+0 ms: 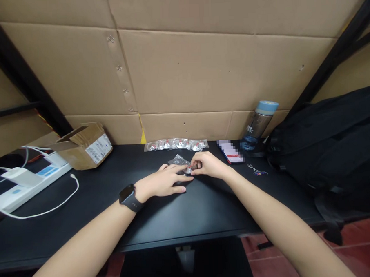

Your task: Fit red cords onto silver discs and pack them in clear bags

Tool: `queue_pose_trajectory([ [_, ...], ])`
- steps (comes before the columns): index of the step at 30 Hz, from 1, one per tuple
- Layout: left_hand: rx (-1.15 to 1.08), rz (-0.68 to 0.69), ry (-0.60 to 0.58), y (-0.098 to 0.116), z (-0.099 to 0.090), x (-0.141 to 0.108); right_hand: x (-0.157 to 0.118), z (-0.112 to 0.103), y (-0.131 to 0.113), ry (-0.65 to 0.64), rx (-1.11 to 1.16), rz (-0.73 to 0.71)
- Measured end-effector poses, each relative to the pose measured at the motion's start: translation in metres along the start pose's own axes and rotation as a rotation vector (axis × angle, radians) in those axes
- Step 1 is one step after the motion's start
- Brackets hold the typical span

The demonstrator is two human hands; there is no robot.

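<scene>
Work under way at one silver piece (189,170), wrapped row (180,144) behind it

Your two hands come together near the middle of the black table (179,220), with the silver piece, marked with red, between their fingertips. Your left hand (164,183) lies palm down, fingers spread, their tips reaching to the piece. Your right hand (209,165) has its fingers bent in, thumb and forefinger at the piece's near side; whether they pinch it firmly or only touch it, you cannot tell from this view, since your fingers hide much of it. Just behind the piece, partly covered by your left fingers, sits crumpled clear plastic (177,159).

As for how far along you are, the row at the back, by the cardboard wall (182,81), shows several similar silver pieces with red marks under clear plastic, lying side by side and out of reach of your fingers. Those appear to be in a settled state. The one at your hands looks unfinished: your fingers are on it, and the plastic beside it is loose and uneven. Whether that plastic encloses the piece or merely lies against it is too hidden to judge, so how much handling is left cannot be read.
</scene>
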State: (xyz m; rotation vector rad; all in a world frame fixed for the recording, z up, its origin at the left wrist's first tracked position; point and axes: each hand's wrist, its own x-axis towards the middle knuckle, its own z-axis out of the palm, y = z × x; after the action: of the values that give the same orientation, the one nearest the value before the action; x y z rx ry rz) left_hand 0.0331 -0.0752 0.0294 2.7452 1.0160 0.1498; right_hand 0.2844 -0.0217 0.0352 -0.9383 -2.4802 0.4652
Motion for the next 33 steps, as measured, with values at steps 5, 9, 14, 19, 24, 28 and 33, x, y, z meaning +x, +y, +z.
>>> queue_pose_trajectory([
  [5,0.010,-0.009,-0.009,-0.001,-0.001,-0.001,0.000,0.004,-0.002,0.011,0.094,-0.017],
  [9,0.014,-0.009,-0.009,-0.001,-0.003,-0.001,-0.001,0.002,-0.003,0.007,0.187,0.000],
  [14,-0.001,0.011,0.011,-0.003,-0.001,-0.002,0.002,0.012,0.001,0.072,0.074,0.005],
  [19,-0.002,0.012,0.005,-0.003,-0.002,-0.002,0.006,0.022,0.005,0.167,-0.214,-0.015],
  [24,0.013,-0.015,-0.021,-0.001,-0.006,-0.003,0.010,0.027,0.010,0.211,-0.340,0.003],
  [28,0.037,-0.050,0.001,0.001,-0.012,-0.005,0.009,0.027,0.011,0.175,-0.238,-0.042],
  [33,-0.004,-0.051,-0.043,0.002,-0.015,-0.006,0.008,0.032,0.006,0.192,-0.067,0.008],
])
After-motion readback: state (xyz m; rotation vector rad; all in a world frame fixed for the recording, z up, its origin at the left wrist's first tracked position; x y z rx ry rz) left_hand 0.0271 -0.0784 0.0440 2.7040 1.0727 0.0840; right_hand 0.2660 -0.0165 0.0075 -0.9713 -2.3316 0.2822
